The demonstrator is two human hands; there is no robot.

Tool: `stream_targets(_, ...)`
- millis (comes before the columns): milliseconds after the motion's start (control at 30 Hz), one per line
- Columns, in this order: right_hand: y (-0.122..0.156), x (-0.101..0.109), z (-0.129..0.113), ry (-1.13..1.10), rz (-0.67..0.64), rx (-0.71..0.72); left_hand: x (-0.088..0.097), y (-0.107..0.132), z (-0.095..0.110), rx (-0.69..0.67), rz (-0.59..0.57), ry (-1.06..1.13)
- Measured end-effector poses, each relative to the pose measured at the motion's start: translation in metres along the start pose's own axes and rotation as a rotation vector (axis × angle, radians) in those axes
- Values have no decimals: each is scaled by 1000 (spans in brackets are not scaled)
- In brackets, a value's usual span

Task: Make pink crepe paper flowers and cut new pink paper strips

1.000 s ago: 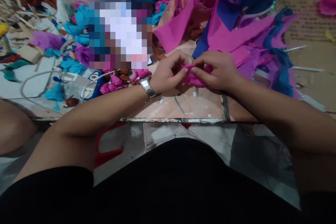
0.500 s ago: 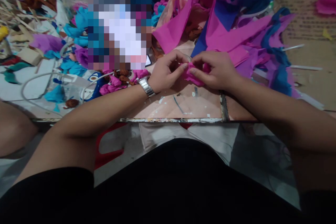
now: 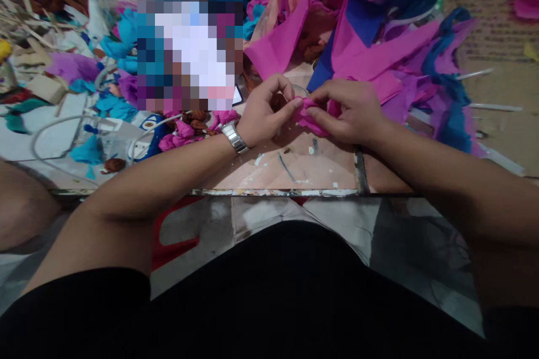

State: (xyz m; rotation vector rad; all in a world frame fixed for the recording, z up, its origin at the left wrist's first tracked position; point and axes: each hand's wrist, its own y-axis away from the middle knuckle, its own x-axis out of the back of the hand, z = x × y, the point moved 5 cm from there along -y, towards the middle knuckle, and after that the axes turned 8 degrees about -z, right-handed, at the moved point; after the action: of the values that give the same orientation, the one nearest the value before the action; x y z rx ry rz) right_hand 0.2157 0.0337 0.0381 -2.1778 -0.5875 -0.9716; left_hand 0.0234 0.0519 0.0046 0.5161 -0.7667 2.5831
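Note:
A small crumpled piece of pink crepe paper (image 3: pixel 309 116) is pinched between both hands above the board's pale surface (image 3: pixel 295 171). My left hand (image 3: pixel 263 114), with a metal watch (image 3: pixel 234 138) on its wrist, grips the paper's left end with thumb and fingers closed. My right hand (image 3: pixel 351 112) is curled round the paper's right side, its thumb pressing on top. Most of the paper is hidden under the fingers.
A heap of pink, purple and blue crepe paper strips (image 3: pixel 366 39) lies just behind the hands. Small pink and brown paper buds (image 3: pixel 189 126) sit to the left, with turquoise paper flowers (image 3: pixel 122 39), a white cable (image 3: pixel 63 123) and wooden sticks (image 3: pixel 25 5) farther left. The board's near edge (image 3: pixel 278 192) runs across.
Both hands stay on the pink paper and have shifted slightly upward. The fingers have worked the paper a little, and the view has tilted a bit.

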Motion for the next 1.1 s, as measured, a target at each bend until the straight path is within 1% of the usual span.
stream_targets(200, 1, -2, -1, 20, 10, 65, -4, 1, -4, 13, -25, 46)
stream_targets(367, 0, -1, -3, 8, 55, 105, -6, 0, -1, -4, -76, 100)
stream_targets(533, -1, -3, -1, -7, 30, 79, -2, -2, 7, -62, -93, 57)
stream_targets(667, 0, -2, -1, -1, 34, 95, -1, -3, 10, -65, -120, 77)
stream_targets(733, 1, -2, 0, 0, 27, 79, -1, -3, 11, -60, -129, 85)
stream_targets(833, 2, -2, 2, -14, 31, 48, -5, -2, 11, -47, -183, 121)
stream_targets(933, 2, -1, 2, -30, 54, 18, -7, -2, 13, -52, -228, 137)
stream_targets(1033, 2, 3, 1, -32, 96, -12, -6, -2, 14, -65, -205, 104)
stream_targets(1100, 2, 6, -2, -37, 151, 17, -6, -2, 13, -63, -195, 98)
